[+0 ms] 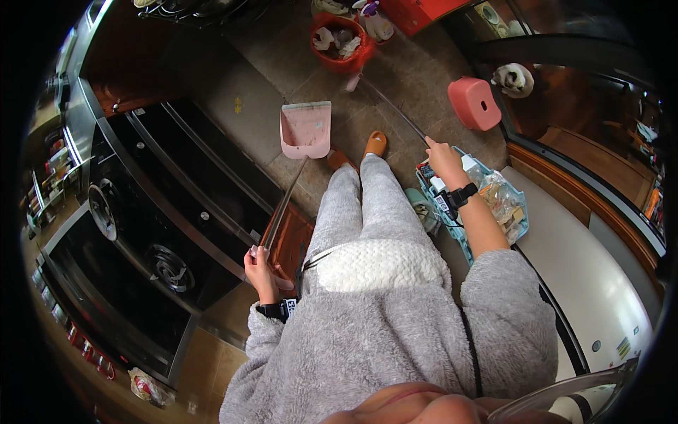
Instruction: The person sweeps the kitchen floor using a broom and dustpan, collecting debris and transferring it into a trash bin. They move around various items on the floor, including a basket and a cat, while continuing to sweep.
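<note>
My left hand is closed around the upper end of a long metal handle. That handle runs to a pink dustpan, whose pan rests on the tiled floor with small dark specks in it. My right hand grips the dark stick of a broom. Blurred, the pinkish broom head is close to the front of a red waste bin. White crumpled waste lies inside the bin. The broom head and the dustpan are apart on the floor.
A pink stool stands by a glass door, with a cat behind it. To my right is a blue crate holding bags and packages. A gas cooktop borders my left side. A spray bottle stands beside the bin.
</note>
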Available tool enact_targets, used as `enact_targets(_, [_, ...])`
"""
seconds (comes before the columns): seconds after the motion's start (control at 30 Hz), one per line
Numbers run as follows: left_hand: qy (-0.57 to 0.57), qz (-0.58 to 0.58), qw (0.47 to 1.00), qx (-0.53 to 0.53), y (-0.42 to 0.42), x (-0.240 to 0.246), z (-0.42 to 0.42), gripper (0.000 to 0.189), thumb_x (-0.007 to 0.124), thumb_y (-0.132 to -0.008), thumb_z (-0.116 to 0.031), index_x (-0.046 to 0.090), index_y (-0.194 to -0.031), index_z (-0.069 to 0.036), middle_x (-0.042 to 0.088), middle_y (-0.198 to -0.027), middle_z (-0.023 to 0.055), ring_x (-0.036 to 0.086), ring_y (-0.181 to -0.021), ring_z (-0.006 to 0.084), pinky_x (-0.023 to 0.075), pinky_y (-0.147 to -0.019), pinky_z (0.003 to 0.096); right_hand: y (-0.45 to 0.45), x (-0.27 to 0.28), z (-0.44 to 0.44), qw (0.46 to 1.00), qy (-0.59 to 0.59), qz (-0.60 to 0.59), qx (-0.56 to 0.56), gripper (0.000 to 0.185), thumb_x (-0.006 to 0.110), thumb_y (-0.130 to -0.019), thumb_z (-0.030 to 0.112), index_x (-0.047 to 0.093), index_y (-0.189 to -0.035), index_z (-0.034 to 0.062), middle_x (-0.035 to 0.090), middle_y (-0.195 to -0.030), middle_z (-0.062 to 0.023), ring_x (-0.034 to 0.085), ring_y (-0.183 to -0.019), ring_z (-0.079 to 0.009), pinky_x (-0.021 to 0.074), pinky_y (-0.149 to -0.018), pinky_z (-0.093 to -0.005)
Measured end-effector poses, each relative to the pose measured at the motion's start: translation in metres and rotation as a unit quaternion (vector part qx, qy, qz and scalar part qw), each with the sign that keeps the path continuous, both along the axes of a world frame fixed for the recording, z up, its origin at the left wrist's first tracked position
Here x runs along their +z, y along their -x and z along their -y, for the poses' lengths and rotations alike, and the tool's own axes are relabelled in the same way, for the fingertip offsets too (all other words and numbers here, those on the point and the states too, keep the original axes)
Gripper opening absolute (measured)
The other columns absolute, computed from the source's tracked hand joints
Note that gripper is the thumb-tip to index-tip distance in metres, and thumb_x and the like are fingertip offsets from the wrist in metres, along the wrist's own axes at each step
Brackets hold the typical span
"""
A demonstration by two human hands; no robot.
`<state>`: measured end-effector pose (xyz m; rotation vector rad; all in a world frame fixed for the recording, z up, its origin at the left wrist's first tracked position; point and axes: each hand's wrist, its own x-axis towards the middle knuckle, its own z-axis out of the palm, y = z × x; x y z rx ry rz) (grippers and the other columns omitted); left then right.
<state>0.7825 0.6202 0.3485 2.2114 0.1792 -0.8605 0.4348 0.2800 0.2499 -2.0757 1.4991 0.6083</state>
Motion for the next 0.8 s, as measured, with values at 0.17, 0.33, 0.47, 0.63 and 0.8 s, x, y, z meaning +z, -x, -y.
enact_targets(0.17, [-0.017,0.006,1.000,-0.010,-0.005,0.002,0.005,0.027,0.059,-0.090,-0.023,0.055,-0.107,-0.001,0.058,-0.085,0.0038,0.054,-0.064,0.0095,0.0480,-0.044,0.0234,-0.022,-0.014,0.005,1.000,-0.016,0.013,-0.002,0.032,0.053,-0.089,0.019,0.058,-0.119,0.0096,0.066,-0.082,-0.0212,0.065,-0.079,-0.0383,0.0518,-0.068,-0.0476])
enact_targets(0.33, [-0.009,0.017,1.000,-0.024,-0.008,0.004,0.009,0.027,0.059,-0.090,-0.023,0.055,-0.107,-0.002,0.058,-0.084,0.0032,0.054,-0.063,0.0095,0.0473,-0.043,0.0226,-0.045,-0.042,0.013,0.997,-0.046,0.057,-0.035,0.035,0.053,-0.090,0.024,0.056,-0.123,0.0151,0.065,-0.091,-0.0217,0.062,-0.086,-0.0398,0.0501,-0.073,-0.0488])
enact_targets(0.47, [-0.051,0.020,0.998,-0.032,-0.013,0.006,0.010,0.025,0.059,-0.090,-0.024,0.057,-0.105,-0.003,0.058,-0.084,0.0027,0.055,-0.065,0.0092,0.0466,-0.042,0.0220,-0.060,-0.083,0.021,0.992,-0.082,0.069,-0.072,0.034,0.049,-0.092,0.027,0.055,-0.125,0.0196,0.063,-0.105,-0.0180,0.059,-0.098,-0.0379,0.0480,-0.081,-0.0485])
enact_targets(0.63, [-0.045,0.034,0.997,-0.056,-0.018,0.005,0.015,0.025,0.060,-0.090,-0.024,0.058,-0.103,-0.003,0.058,-0.085,0.0024,0.055,-0.069,0.0088,0.0460,-0.043,0.0214,-0.017,-0.124,0.002,0.982,-0.078,0.066,-0.158,0.038,0.049,-0.091,0.027,0.051,-0.128,0.0235,0.063,-0.105,-0.0178,0.058,-0.099,-0.0381,0.0469,-0.081,-0.0487])
enact_targets(0.8, [-0.045,0.051,0.995,-0.077,-0.017,0.003,0.019,0.026,0.060,-0.089,-0.023,0.058,-0.104,-0.002,0.059,-0.085,0.0023,0.055,-0.073,0.0087,0.0451,-0.049,0.0211,0.070,-0.122,-0.065,0.966,-0.112,0.063,-0.225,0.040,0.050,-0.089,0.024,0.048,-0.129,0.0222,0.062,-0.103,-0.0206,0.058,-0.095,-0.0402,0.0464,-0.078,-0.0493])
